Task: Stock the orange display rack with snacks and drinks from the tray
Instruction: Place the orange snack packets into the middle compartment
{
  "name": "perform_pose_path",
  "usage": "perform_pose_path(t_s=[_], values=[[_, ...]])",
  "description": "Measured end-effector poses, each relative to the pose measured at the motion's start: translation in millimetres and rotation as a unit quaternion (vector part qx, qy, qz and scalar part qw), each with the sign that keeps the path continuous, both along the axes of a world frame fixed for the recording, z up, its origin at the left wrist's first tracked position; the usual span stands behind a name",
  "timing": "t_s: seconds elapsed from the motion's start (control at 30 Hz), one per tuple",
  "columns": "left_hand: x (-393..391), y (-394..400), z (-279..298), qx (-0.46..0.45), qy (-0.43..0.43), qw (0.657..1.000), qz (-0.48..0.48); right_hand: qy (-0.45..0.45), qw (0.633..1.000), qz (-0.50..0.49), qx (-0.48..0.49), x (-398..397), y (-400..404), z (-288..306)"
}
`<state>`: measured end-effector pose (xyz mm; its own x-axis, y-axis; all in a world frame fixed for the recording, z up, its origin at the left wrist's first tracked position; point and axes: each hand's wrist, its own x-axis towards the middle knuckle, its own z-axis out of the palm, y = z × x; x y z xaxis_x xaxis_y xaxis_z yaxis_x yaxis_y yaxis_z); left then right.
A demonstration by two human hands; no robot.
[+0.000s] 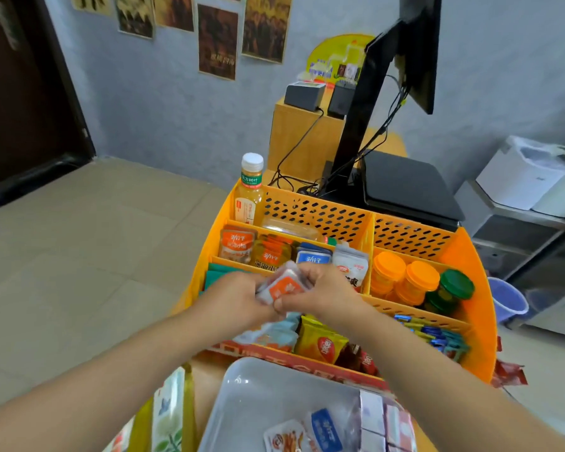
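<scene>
At the left edge of the orange display rack (480,288) a juice bottle (249,190) stands upright in the back compartment, and just in front of it a row of small snack pouches (237,244) leans in the middle tier. The left hand (238,296) and the right hand (320,293) meet above the rack's left half, both with fingers curled round one orange-and-white snack packet (282,285), held tilted between them. The packet looks light, thin and soft, with a slick film that could slide in the grip; pinching it by its sealed edges seems the surest hold. Further right, orange-lidded and green-lidded jars (418,282) fill a right-hand compartment. Below, the translucent tray (252,396) on the tabletop still carries a few pouches (327,429) and boxed packs. The hands hide the compartment straight beneath them, the tray's near side is cut off by the frame, and the printing on most packets is too small to read.
</scene>
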<state>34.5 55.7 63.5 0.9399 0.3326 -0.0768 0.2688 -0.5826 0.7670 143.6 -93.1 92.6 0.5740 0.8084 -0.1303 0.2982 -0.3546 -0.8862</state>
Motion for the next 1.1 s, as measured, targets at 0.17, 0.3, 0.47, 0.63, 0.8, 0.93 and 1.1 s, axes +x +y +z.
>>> perform_pose_path(t_s=[0.17, 0.3, 0.47, 0.63, 0.8, 0.93, 1.1], values=[[22.7, 52.5, 46.8, 0.068, -0.074, 0.995, -0.008, -0.075, 0.996, -0.018, 0.047, 28.0, 49.1, 49.1], [23.2, 100.0, 58.0, 0.198, -0.11, 0.972, 0.06, -0.131, 0.988, -0.074, 0.039, 54.6, 85.9, 55.7], [10.2, 135.5, 44.7, 0.203, -0.193, 0.953, 0.113, -0.238, 0.965, -0.058, -0.097, 62.8, 121.6, 34.8], [3.1, 140.2, 31.4, 0.208, -0.221, 0.951, 0.061, -0.313, 0.933, -0.035, -0.173, 62.0, 142.3, 27.8], [4.9, 144.8, 17.5, 0.275, -0.227, 0.934, -0.011, -0.415, 0.884, -0.004, -0.214, 53.5, 157.4, 21.7], [8.3, 142.7, 10.5, 0.338, -0.241, 0.905, -0.09, -0.5, 0.842, -0.004, -0.201, 41.7, 161.9, 10.2], [12.4, 140.0, -3.6, 0.451, -0.146, 0.861, -0.183, -0.558, 0.81, -0.014, -0.181, 29.5, 162.9, -13.5]])
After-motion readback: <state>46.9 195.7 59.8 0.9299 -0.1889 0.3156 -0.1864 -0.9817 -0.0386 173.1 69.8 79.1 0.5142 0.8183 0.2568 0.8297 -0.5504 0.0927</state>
